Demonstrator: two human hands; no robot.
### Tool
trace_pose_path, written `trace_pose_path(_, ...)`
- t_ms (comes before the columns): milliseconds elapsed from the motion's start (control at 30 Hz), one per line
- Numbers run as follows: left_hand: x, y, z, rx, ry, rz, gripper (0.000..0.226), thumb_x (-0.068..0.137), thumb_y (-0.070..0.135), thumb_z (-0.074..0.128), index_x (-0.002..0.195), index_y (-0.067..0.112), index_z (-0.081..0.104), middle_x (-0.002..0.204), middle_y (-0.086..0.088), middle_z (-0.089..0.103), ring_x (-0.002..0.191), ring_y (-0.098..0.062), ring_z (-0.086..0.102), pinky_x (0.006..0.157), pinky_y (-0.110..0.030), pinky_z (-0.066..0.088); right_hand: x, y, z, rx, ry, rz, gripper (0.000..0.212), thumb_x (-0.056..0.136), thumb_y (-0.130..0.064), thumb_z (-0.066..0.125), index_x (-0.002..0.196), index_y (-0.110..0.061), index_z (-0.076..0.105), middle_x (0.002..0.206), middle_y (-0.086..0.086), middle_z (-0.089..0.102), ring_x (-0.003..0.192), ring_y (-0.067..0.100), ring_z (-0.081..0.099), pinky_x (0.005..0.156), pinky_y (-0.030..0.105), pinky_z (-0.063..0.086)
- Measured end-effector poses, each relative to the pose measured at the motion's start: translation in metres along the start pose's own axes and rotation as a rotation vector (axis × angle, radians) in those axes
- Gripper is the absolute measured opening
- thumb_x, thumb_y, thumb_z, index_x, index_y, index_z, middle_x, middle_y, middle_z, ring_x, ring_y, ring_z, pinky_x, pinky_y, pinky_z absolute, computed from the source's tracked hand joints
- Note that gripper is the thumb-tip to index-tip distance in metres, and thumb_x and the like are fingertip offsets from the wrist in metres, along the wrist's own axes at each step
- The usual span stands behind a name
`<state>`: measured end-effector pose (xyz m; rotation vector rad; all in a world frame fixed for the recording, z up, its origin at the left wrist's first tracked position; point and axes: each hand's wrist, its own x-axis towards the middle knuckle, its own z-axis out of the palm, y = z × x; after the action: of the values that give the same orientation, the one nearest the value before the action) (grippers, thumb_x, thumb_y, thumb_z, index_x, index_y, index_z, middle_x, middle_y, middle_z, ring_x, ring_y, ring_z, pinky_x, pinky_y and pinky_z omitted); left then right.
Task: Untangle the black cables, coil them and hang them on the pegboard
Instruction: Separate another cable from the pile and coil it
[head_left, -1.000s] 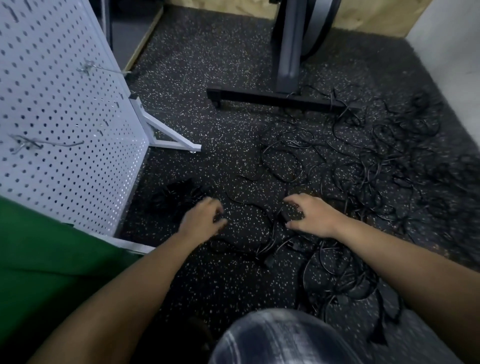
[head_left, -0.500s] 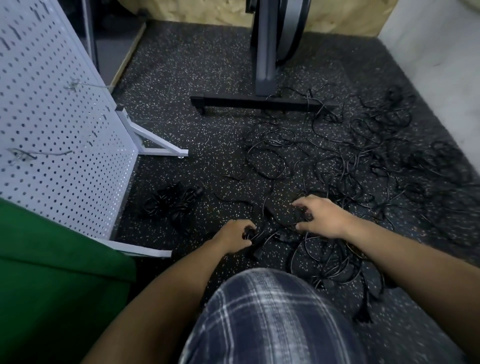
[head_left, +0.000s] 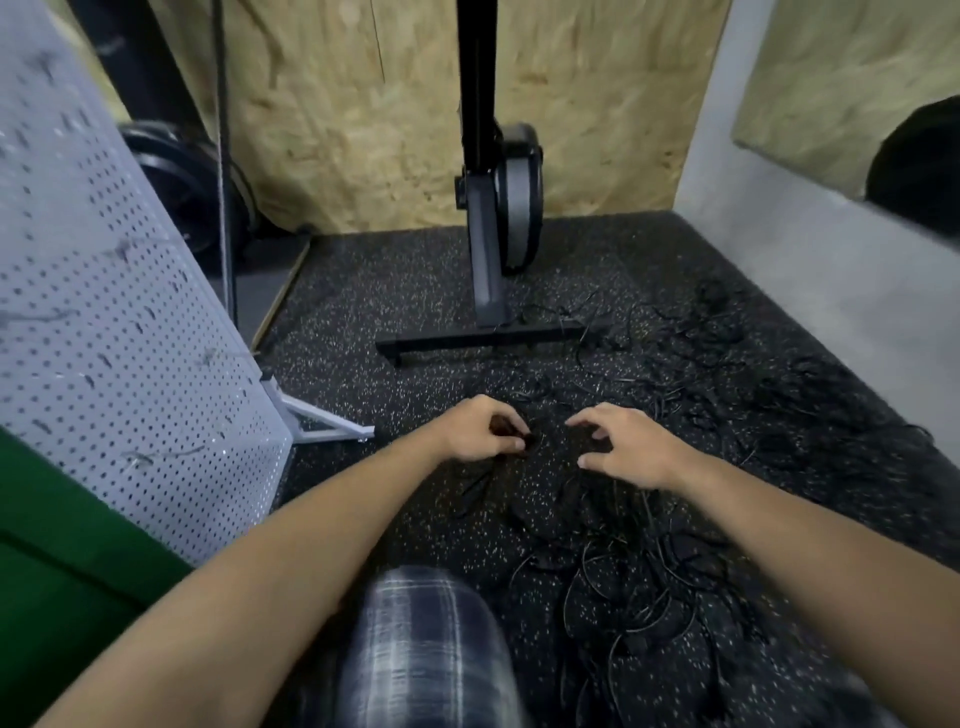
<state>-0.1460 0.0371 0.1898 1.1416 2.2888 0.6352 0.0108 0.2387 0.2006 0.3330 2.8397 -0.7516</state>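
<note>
Left hand (head_left: 480, 431): fingers curled, pinching a dark plug end of the cables (head_left: 649, 587).
Right hand (head_left: 623, 447): fingers bent claw-like just above a strand; cannot tell whether it holds anything, blurred.
Cables: thin, black, glossy, in loose tangled loops over the floor (head_left: 363, 291) from near right to far right, under both hands.
Floor: black rubber, pale speckles.
Pegboard (head_left: 119, 332): white perforated sheet, left, tilted on a white frame, with thin wire hooks.
Far centre: stand (head_left: 488, 338), dark metal, flat bar foot, against a chipboard wall (head_left: 363, 104).
</note>
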Motion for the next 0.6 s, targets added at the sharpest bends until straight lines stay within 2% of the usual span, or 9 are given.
trace_pose_path(100, -0.001, 0.043, -0.023, 0.028, 0.035, 0.058, 0.029, 0.095, 0.018, 0.075, 0.124, 0.023, 0.073, 0.127, 0.004, 0.068, 0.121, -0.015, 0.062, 0.112, -0.038, 0.047, -0.015, 0.001, -0.024, 0.071, 0.101, -0.033, 0.053, 0.095, -0.029, 0.075, 0.143, -0.032, 0.054, 0.135, -0.008, 0.054, 0.118, 0.012, 0.056, 0.095, 0.028, 0.045)
trace_pose_path(200, -0.003, 0.080, -0.034, 0.028, 0.112, 0.098, 0.026, 0.095, 0.020, 0.075, 0.120, 0.028, 0.074, 0.124, 0.003, 0.071, 0.119, -0.013, 0.064, 0.109, -0.041, 0.050, -0.027, 0.003, -0.040, 0.188, 0.247, -0.089, 0.054, 0.094, -0.024, 0.077, 0.143, -0.031, 0.056, 0.134, -0.009, 0.059, 0.110, 0.008, 0.058, 0.086, 0.020, 0.044)
trace_pose_path(300, -0.007, 0.110, -0.037, 0.067, 0.189, 0.162, 0.024, 0.097, 0.023, 0.073, 0.120, 0.029, 0.075, 0.116, 0.005, 0.074, 0.109, -0.010, 0.067, 0.104, -0.036, 0.052, -0.035, 0.005, -0.049, 0.335, 0.365, -0.155, 0.050, 0.093, -0.021, 0.078, 0.138, -0.032, 0.060, 0.127, -0.014, 0.061, 0.106, 0.003, 0.060, 0.078, 0.010, 0.044)
trace_pose_path(400, -0.013, 0.127, -0.033, 0.066, 0.271, 0.219, 0.024, 0.100, 0.024, 0.070, 0.123, 0.030, 0.072, 0.113, 0.005, 0.064, 0.104, -0.009, 0.062, 0.098, -0.026, 0.048, -0.042, 0.009, -0.054, 0.449, 0.490, -0.205, 0.037, 0.089, -0.022, 0.082, 0.123, -0.031, 0.071, 0.117, -0.017, 0.064, 0.104, 0.001, 0.062, 0.082, 0.013, 0.050)
trace_pose_path(500, -0.016, 0.128, -0.023, -0.028, 0.339, 0.287, 0.020, 0.098, 0.024, 0.072, 0.117, 0.030, 0.072, 0.118, 0.009, 0.056, 0.108, -0.004, 0.059, 0.097, -0.017, 0.045, -0.045, 0.010, -0.054, 0.481, 0.586, -0.275, 0.027, 0.087, -0.018, 0.084, 0.112, -0.024, 0.076, 0.110, -0.014, 0.068, 0.099, 0.000, 0.065, 0.081, 0.012, 0.050)
trace_pose_path(600, -0.015, 0.132, -0.016, -0.123, 0.397, 0.337, 0.012, 0.098, 0.020, 0.072, 0.110, 0.021, 0.073, 0.107, 0.010, 0.071, 0.101, -0.004, 0.067, 0.092, -0.027, 0.053, -0.045, 0.011, -0.056, 0.473, 0.671, -0.300, 0.024, 0.087, -0.017, 0.083, 0.110, -0.020, 0.077, 0.106, -0.012, 0.070, 0.097, 0.004, 0.068, 0.083, 0.016, 0.053)
